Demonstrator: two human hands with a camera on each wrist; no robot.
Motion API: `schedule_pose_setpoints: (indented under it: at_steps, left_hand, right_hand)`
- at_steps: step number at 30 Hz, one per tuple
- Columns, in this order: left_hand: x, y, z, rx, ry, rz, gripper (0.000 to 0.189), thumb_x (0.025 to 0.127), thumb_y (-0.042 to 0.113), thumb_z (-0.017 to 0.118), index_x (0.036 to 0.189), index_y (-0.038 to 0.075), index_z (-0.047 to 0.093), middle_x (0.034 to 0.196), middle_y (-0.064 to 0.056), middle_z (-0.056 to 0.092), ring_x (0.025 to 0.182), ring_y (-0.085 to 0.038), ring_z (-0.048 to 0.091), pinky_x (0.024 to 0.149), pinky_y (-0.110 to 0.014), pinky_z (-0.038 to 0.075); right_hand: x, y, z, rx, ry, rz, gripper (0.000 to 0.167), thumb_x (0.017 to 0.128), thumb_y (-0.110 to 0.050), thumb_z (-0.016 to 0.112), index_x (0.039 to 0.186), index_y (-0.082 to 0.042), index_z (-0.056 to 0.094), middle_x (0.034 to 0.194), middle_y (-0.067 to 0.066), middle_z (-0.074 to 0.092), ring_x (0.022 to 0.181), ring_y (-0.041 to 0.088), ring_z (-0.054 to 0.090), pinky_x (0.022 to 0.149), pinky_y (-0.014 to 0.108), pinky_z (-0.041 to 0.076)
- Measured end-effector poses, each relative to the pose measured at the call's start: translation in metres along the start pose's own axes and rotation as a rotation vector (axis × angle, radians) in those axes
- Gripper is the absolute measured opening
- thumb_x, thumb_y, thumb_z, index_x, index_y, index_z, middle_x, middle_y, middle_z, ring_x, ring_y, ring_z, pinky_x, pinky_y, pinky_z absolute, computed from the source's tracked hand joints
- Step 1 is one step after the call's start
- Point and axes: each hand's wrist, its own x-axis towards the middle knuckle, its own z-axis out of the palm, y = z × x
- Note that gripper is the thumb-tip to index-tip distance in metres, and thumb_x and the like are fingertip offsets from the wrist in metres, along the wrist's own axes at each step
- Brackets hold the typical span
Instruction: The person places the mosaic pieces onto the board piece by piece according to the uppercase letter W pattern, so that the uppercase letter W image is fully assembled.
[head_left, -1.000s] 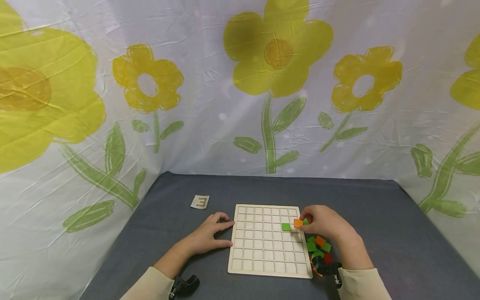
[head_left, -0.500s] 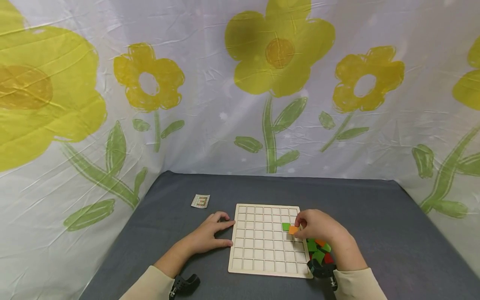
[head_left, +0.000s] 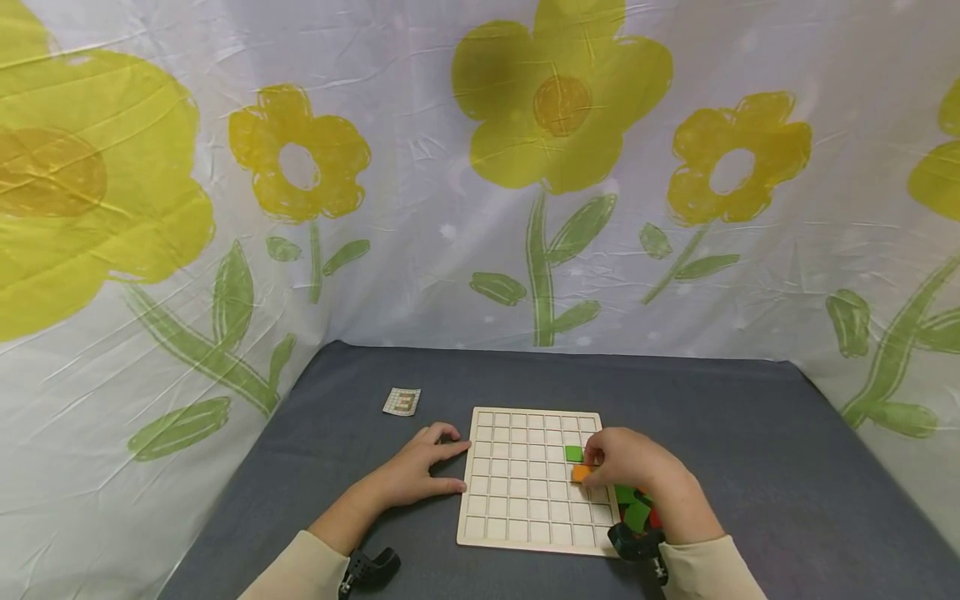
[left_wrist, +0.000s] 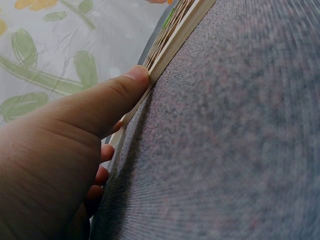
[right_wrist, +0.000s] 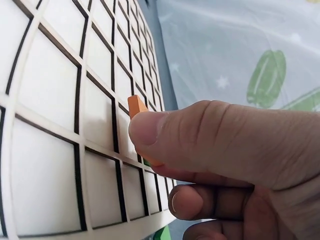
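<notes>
A pale wooden grid board (head_left: pixel 517 505) lies flat in the middle of the dark cloth. My left hand (head_left: pixel 412 472) rests at its left side, thumb and straight fingers touching the edge; in the left wrist view the thumb (left_wrist: pixel 115 97) presses the board's rim. Between thumb and fingers, my right hand (head_left: pixel 636 463) pinches an orange square tile (head_left: pixel 580 474) over the board's right part. The right wrist view has the orange tile (right_wrist: pixel 135 106) tilted above the cells. One green tile (head_left: pixel 573 453) sits in a cell just behind it.
Right of the board lies a loose pile of green and red tiles (head_left: pixel 637 516), partly covered by my right wrist. A small card with a printed grid pattern (head_left: pixel 402 402) lies at the back left. A flower-printed curtain (head_left: pixel 420 250) stands behind the table.
My right hand has moved left and nearer with the orange tile, from the board's right edge to a spot in front of the green tile. The left hand has stayed put.
</notes>
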Motion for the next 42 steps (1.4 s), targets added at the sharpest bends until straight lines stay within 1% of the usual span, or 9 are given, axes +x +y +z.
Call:
schedule_pose_setpoints:
  at_steps: [8,15,17,26,32,38,40,42]
  left_hand:
    - [0.0,0.0,0.001,-0.002,-0.002,0.001,0.075,0.09,0.059,0.072,0.149,0.015,0.057,0.14,-0.003,0.046,0.126,-0.022,0.042,0.104,-0.051,0.039]
    - [0.001,-0.001,0.001,0.005,-0.004,0.0,0.075,0.09,0.059,0.072,0.149,0.016,0.057,0.14,-0.003,0.046,0.127,-0.022,0.042,0.104,-0.051,0.039]
    - [0.001,0.0,0.001,0.004,-0.004,-0.002,0.075,0.09,0.059,0.072,0.149,0.016,0.057,0.14,-0.003,0.045,0.127,-0.022,0.041,0.104,-0.051,0.039]
    - [-0.001,0.003,-0.003,-0.001,-0.011,-0.004,0.073,0.091,0.055,0.073,0.15,0.015,0.056,0.141,-0.004,0.045,0.127,-0.023,0.041,0.105,-0.051,0.039]
    - [-0.002,0.002,-0.004,-0.003,-0.013,-0.003,0.074,0.091,0.056,0.072,0.15,0.015,0.056,0.142,-0.004,0.045,0.128,-0.023,0.041,0.105,-0.052,0.038]
    - [-0.002,0.001,-0.003,-0.008,-0.009,0.001,0.073,0.091,0.056,0.073,0.15,0.015,0.056,0.142,-0.004,0.045,0.128,-0.023,0.041,0.105,-0.052,0.039]
    - [-0.002,0.001,-0.001,-0.009,-0.006,0.003,0.073,0.091,0.056,0.073,0.15,0.015,0.056,0.142,-0.003,0.045,0.128,-0.023,0.041,0.104,-0.051,0.039]
    - [-0.001,0.001,0.0,-0.012,-0.007,0.008,0.074,0.092,0.057,0.072,0.15,0.015,0.056,0.142,-0.003,0.044,0.127,-0.023,0.041,0.103,-0.051,0.039]
  right_hand:
    - [0.0,-0.005,0.003,-0.028,-0.001,-0.01,0.02,0.075,-0.016,0.089,0.084,-0.016,0.072,0.081,-0.006,0.062,0.069,0.016,0.052,0.065,0.036,0.045]
    - [0.002,-0.005,0.006,-0.033,0.011,-0.027,0.024,0.075,-0.016,0.09,0.086,-0.018,0.068,0.078,-0.003,0.057,0.068,0.018,0.048,0.061,0.036,0.039]
    - [0.002,-0.005,0.006,-0.032,0.011,-0.035,0.024,0.076,-0.016,0.09,0.086,-0.019,0.068,0.077,-0.002,0.056,0.067,0.018,0.047,0.06,0.036,0.038]
    - [0.005,-0.002,0.008,-0.025,0.003,-0.066,0.018,0.083,-0.015,0.087,0.085,-0.021,0.069,0.08,-0.003,0.057,0.07,0.018,0.049,0.063,0.037,0.04]
    - [0.005,0.0,0.009,-0.014,0.018,-0.082,0.017,0.085,-0.014,0.085,0.085,-0.02,0.069,0.078,-0.003,0.056,0.069,0.017,0.048,0.063,0.036,0.04]
    - [0.006,0.004,0.009,0.028,0.018,-0.1,0.016,0.085,-0.016,0.085,0.086,-0.019,0.07,0.079,-0.002,0.055,0.07,0.017,0.048,0.064,0.037,0.04]
    - [0.007,0.007,0.008,0.064,0.019,-0.111,0.015,0.086,-0.017,0.085,0.088,-0.019,0.07,0.078,-0.001,0.054,0.07,0.017,0.046,0.063,0.036,0.039]
    - [0.005,0.011,0.006,0.125,0.01,-0.114,0.013,0.088,-0.019,0.084,0.09,-0.017,0.071,0.076,-0.001,0.052,0.069,0.016,0.045,0.061,0.035,0.038]
